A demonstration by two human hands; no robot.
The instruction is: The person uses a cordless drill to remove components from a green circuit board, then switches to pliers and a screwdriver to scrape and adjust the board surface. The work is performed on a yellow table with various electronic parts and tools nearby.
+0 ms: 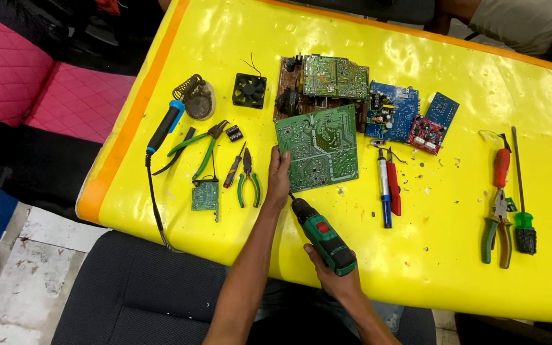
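A right hand (328,271) grips a green cordless drill (322,236), fingers wrapped tight round its handle, the bit tip meeting the lower left corner of a large green circuit board (317,148) that lies flat, solder side up, at the middle of a yellow table (455,230). The left hand (278,179) presses on the board's left edge, fingers spread over the rim, pinning it down. Behind that board lie four more boards (one brown carrying another green one on top, two blue, one small red) in a loose row (378,105). A sixth, small green board (205,195) sits to the left, among two small pliers (248,179), a black fan (249,90) and a blue-handled soldering iron (166,125) by its coiled stand. To the right lie a blue pen tool and a red one (389,185), then red-handled pliers (498,204) and a green screwdriver (522,211). No containers are on the table.
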